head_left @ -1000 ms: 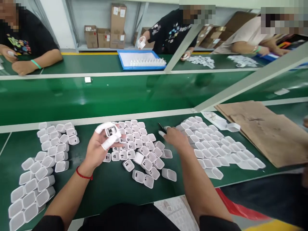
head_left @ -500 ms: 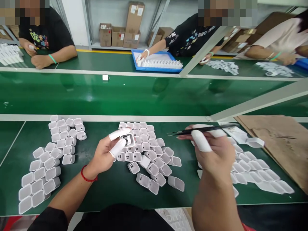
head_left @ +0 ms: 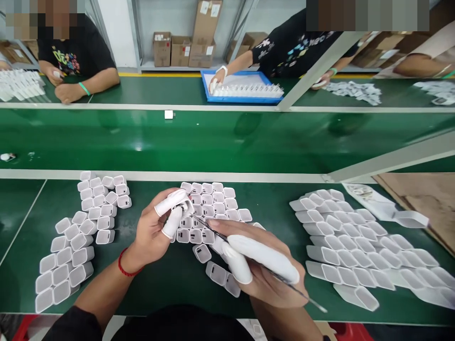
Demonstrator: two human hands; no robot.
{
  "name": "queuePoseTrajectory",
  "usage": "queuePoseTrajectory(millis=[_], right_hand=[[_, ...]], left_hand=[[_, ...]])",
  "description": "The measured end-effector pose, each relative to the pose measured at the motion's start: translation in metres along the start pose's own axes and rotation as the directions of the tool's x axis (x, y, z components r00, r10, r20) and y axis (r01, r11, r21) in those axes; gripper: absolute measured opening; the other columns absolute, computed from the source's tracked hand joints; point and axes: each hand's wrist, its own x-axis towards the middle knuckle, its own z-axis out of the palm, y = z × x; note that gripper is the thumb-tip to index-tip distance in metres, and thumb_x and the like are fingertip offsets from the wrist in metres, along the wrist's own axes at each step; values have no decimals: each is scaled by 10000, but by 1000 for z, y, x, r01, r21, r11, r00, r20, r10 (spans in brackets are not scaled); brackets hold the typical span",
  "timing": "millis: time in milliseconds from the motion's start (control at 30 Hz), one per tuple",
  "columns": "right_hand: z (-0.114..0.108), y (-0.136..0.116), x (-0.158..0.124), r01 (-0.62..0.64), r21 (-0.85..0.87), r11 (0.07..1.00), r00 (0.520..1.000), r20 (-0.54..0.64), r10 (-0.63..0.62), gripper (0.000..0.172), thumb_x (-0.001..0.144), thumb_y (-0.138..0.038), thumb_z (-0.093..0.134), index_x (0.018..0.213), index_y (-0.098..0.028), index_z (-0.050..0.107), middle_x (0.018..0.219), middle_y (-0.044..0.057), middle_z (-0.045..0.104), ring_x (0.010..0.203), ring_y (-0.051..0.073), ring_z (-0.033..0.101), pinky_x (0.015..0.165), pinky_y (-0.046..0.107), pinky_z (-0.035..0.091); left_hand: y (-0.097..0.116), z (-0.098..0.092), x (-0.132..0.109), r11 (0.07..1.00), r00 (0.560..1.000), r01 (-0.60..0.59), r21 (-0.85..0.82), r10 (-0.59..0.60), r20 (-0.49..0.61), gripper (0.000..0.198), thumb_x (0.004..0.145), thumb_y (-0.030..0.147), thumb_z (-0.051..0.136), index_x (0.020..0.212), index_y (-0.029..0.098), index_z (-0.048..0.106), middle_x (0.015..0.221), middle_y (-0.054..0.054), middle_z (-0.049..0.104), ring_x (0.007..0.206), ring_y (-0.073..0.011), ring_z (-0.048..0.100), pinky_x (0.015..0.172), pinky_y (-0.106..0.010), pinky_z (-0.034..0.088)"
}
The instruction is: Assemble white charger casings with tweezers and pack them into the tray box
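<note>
Pinched between the white-capped thumb and fingers of my left hand [head_left: 158, 225] is a small white plastic housing [head_left: 186, 207], its open end turned to the right. Dark parts show faintly inside it. My right hand [head_left: 263, 265], also in white finger cots, is closed on dark, thin tweezers [head_left: 218, 233]. Their tip points left, right at the mouth of the housing; I cannot tell whether it touches. Under and behind both hands stands a block of similar white housings [head_left: 207, 200], several with small dark slots. Some of them are hidden by my right hand.
More white housings stand in a group at the left [head_left: 81, 255] and in slanting rows at the right [head_left: 350, 258]. Brown cardboard [head_left: 423, 194] lies at the far right. Across the green belt [head_left: 142, 137], co-workers sit by a blue tray [head_left: 245, 99].
My right hand has swung left and down from over the right-hand housings, bringing the tweezers to the housing in my left hand. The view has shifted slightly.
</note>
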Motion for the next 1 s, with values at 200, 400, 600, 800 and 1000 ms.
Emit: queuePoseTrajectory(millis=[200,400,600,800,1000], right_hand=[[2,7,-3,-55,-78,995,994,95,62,399,864,-115,549,1259,-137,606,1157,129,704,1005,255,705,792,363,644],[14,7,-10,-64,-136,989,988,131,82,485,850,-34,526,1331,-92,532,1188,181,679,1085,268,667,814,397,643],[29,11,-20,91,-229,969,996,14,-90,482,822,-15,549,1303,-53,544,1207,226,659,1100,307,659,807,432,649],[39,15,-23,113,-238,965,991,-47,-128,507,779,2,594,1277,-82,553,1244,224,640,1097,297,665,796,402,657],[27,0,-11,-53,-252,966,992,-126,21,616,704,37,664,1275,-174,569,1099,148,722,926,294,728,693,408,673]], left_hand=[[-3,2,-1,996,1000,-17,82,16,10,404,941,126,526,1315,270,580,1323,-123,552,1097,-266,644,954,-429,569],[-2,4,-4,976,998,-57,209,55,15,471,917,80,528,1340,286,562,1375,-109,516,1187,-297,598,1010,-453,535],[-7,7,-7,961,994,-100,259,107,-12,489,915,80,532,1357,288,548,1377,-112,517,1165,-299,613,978,-456,554],[-11,8,-6,949,988,-133,287,149,-33,492,901,68,551,1342,286,565,1364,-114,525,1170,-308,611,966,-449,557],[-10,8,1,989,991,-25,144,43,-127,383,927,152,566,1278,298,620,1325,-89,569,1146,-290,626,990,-457,552]])
